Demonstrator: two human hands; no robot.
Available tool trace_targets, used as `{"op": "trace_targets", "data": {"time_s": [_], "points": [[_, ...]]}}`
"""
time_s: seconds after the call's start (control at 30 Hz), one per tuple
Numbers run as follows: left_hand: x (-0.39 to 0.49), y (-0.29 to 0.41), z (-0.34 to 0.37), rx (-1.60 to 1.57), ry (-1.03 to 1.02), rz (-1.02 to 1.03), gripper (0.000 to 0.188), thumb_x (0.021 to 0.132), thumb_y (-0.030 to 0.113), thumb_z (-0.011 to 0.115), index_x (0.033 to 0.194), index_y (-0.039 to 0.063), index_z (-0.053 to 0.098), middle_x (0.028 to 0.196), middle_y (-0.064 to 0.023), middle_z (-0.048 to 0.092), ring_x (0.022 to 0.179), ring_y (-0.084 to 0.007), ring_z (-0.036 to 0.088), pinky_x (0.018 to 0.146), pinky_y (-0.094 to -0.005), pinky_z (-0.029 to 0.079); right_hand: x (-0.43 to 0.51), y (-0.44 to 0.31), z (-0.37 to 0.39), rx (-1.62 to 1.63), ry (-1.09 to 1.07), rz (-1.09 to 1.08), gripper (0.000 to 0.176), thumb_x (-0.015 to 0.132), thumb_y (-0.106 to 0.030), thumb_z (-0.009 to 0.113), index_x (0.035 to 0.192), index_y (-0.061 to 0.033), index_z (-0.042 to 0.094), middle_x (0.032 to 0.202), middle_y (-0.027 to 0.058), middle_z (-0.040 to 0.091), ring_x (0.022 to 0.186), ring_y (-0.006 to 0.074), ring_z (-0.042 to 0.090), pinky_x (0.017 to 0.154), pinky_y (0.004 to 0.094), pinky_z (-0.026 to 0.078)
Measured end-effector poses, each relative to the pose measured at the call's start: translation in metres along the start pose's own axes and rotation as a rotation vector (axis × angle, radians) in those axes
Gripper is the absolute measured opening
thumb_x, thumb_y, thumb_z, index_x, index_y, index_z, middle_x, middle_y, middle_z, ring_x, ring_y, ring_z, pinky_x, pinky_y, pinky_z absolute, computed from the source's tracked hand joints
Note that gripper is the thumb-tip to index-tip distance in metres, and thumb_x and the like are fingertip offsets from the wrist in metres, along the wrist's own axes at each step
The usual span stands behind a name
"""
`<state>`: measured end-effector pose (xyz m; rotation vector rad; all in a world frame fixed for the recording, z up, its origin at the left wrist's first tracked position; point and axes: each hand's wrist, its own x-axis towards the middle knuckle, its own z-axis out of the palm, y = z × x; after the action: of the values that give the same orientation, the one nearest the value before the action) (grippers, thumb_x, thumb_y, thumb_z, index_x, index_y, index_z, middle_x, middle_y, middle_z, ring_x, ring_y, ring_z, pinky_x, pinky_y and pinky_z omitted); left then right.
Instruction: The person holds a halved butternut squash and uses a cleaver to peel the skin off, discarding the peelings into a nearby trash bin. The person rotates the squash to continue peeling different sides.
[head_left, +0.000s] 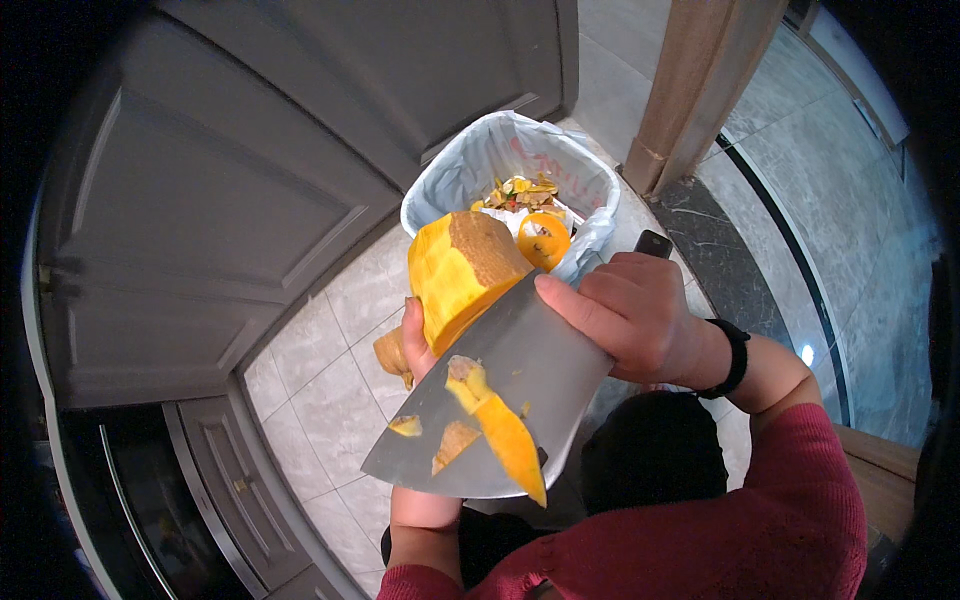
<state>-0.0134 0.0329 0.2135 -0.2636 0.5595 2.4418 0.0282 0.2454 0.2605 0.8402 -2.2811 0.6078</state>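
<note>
My left hand (418, 341) holds a thick chunk of pumpkin (442, 281) from below, mostly hidden behind the chunk and the blade. Yellow flesh shows on the chunk's peeled side, while tan rind still covers its upper right part. In my right hand (630, 315) is a wide-bladed cleaver (547, 360), its dark handle end poking out past the fist. The blade lies tilted across the chunk's lower right side. Stuck on the blade are a long strip of pumpkin peel (510, 442) and several smaller scraps.
Beyond the chunk stands a waste bin (442, 180) with a pale plastic liner, holding peelings (529, 195) and a hollow orange pumpkin piece (544, 241). A tan pumpkin piece (391, 352) is low near the tiled floor (322, 390). Grey cabinet doors (210, 180) flank the left; a wooden door frame (679, 90) rises right.
</note>
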Motion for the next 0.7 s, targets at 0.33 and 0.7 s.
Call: {"op": "trace_targets", "data": {"time_s": [0.33, 0.7], "points": [[0.0022, 0.0010, 0.0083, 0.152, 0.099, 0.025, 0.067, 0.082, 0.054, 0.059, 0.133, 0.012, 0.047, 0.125, -0.0109, 0.056, 0.113, -0.0253, 0.057, 0.094, -0.0400, 0.048, 0.0038, 0.0030, 0.0035, -0.021, -0.002, -0.026, 0.038, 0.069, -0.010, 0.063, 0.104, 0.0030, 0.060, 0.067, 0.0021, 0.050, 0.052, 0.0149, 0.053, 0.046, 0.0298, 0.044], [0.0041, -0.0004, 0.0098, 0.132, 0.065, 0.019, 0.066, 0.081, 0.053, 0.060, 0.132, 0.012, 0.048, 0.124, -0.0095, 0.057, 0.112, -0.0236, 0.057, 0.094, -0.0378, 0.048, 0.0031, 0.0043, 0.0053, -0.023, 0.005, -0.025, 0.035, 0.069, -0.010, 0.063, 0.102, 0.0031, 0.061, 0.067, 0.0019, 0.050, 0.052, 0.0135, 0.054, 0.046, 0.0286, 0.043]]}}
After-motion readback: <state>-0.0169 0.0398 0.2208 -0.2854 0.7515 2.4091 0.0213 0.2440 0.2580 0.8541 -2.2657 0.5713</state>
